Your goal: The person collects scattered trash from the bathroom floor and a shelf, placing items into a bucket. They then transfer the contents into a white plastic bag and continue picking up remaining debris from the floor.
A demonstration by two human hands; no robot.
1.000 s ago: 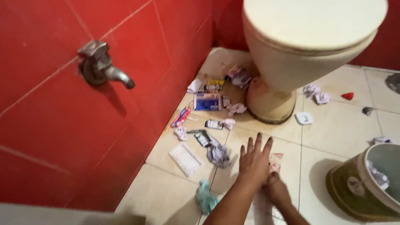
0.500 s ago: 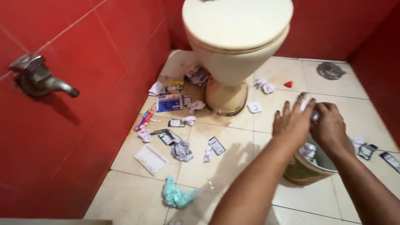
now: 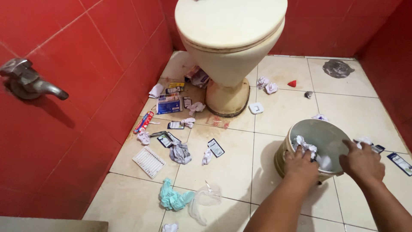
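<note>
though pressed together low over the floor tiles [image 3: 231, 167] a second ago, now moved across to the round bin [image 3: 286, 148], standing right of the toilet [image 3: 231, 38] and just in front of the body. left hand [image 3: 302, 165] curled over the near rim, fingertips on a crumpled white paper wad [image 3: 304, 145] that hangs half inside; pinched or already let go, cannot tell. right hand [image 3: 362, 161] released and spread, fingertips resting on the far side of the rim, beside another scrap of white paper [image 3: 365, 141] and a small dark card [image 3: 378, 148]. judged from this, litter going from floor to bin, with much yet lying about. bin smooth and pale grey-green inside, worn and yellowish outside, walls stiff, a few white wads at the bottom. wads soft, creased, light. further out, glossy cream tiles with dark grout, stained around the toilet foot. flat printed cards [image 3: 216, 147] and a blue box [image 3: 168, 104] strewn along the left, a white ridged plastic piece [image 3: 149, 162], a limp teal cloth [image 3: 171, 198], a thin clear plastic bag [image 3: 206, 199] crumpled beside it. small red wedge [image 3: 292, 83] and a dull metal drain cover [image 3: 337, 68] beyond the bin. shiny red tiled wall [image 3: 107, 51] on the left, with a tarnished metal tap [image 3: 25, 81].
</note>
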